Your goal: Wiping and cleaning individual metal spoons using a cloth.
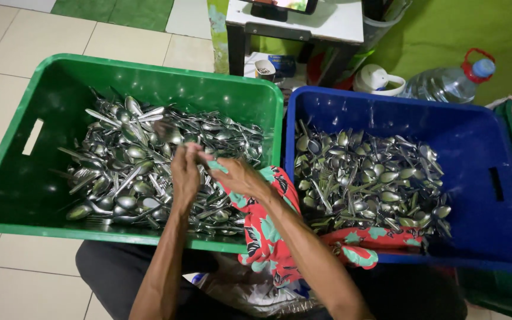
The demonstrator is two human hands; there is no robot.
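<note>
Left hand [185, 175] and right hand [238, 176]: fingers curled, meeting over the green crate [13, 148], gripping a red floral cloth [265, 231]; any utensil within cannot be told | green crate: heaped spoons [125, 160] | blue crate [505, 237], touching alongside: more cutlery [368, 178]

At the top edge of my view, on the white table, stands a dark-framed screen [282, 6] — cut off by the picture, showing only a strip of bright colour. Under that table lies a small flat blue packet [282, 63] beside a little cup. Further right, a large clear plastic water bottle with a blue cap and red handle [450, 82] lies tilted — its label is not visible.
</note>
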